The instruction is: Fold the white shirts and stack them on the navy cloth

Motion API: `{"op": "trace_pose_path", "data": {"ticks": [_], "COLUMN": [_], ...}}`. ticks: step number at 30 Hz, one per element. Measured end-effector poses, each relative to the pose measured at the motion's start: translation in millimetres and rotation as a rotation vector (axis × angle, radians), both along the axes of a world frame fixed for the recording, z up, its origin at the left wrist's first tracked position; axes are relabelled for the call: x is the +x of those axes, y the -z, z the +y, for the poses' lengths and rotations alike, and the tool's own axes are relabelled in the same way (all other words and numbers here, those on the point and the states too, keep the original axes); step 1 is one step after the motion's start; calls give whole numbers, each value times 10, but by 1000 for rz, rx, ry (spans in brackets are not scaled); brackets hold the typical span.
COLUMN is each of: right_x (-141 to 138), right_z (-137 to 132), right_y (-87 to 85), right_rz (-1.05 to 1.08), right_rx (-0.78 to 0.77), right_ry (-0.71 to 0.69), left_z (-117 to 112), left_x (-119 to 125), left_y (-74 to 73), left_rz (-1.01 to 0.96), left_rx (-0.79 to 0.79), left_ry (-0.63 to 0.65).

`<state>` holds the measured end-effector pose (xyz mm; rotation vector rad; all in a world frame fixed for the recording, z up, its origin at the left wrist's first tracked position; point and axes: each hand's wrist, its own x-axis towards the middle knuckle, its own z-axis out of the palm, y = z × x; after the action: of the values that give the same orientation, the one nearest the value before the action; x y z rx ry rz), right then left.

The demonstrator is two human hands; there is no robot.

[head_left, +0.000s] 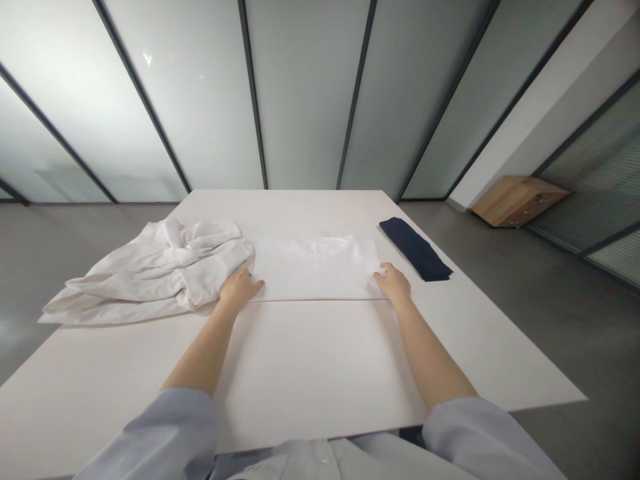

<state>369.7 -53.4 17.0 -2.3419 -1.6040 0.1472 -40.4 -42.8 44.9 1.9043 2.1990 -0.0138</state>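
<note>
A white shirt [317, 273] lies folded into a wide, flat rectangle in the middle of the table, with some wrinkles along its far side. My left hand [240, 289] is at its near left corner, thumb over the cloth and fingers curled at the edge. At the opposite side, my right hand [394, 284] pinches the near right corner between thumb and fingers. The undersides of both hands are hidden. Close to my left hand is a crumpled heap of white clothing [165, 273], whose kind I cannot make out.
A dark navy folded cloth [416, 248] rests near the right edge of the white table [320, 373]. The heap's left end hangs over the table's left edge. Beyond stand frosted glass panels [305, 93], and a wooden cabinet [517, 200] is on the floor at the right.
</note>
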Motion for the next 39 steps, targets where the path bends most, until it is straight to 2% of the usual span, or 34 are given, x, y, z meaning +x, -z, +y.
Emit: {"op": "trace_pose_path", "data": {"ticks": [3,7,11,16,20,23,29,35,39], "right_x": [69,73,15,53,154,200,206,217,214], "right_z": [-17,4,139,214,150,122,131,137,161], "right_y": [75,231,307,392,455,464,475,500,519], "right_rz": [25,-97,-114,61,219,280,270,244,235], "right_rx": [-104,21,49,202,286,284,277,270,271], "right_ry": [-76,-184,-161,-146,-110,-73,-96,-91,-83], "left_z": [-91,-84,98,218,199,182,120,54,39], "left_x": [-23,45,117,81,22,14,27,-80,-85], "left_y": [2,64,155,289,300,270,318,375,350], "left_rz": [23,13,-24,-233,-387,-353,-225,-432,-444], "left_rx": [-15,69,181,248,207,208,209,314,328], "left_ry": [45,61,59,-51,-128,-141,-102,-56,-68]}}
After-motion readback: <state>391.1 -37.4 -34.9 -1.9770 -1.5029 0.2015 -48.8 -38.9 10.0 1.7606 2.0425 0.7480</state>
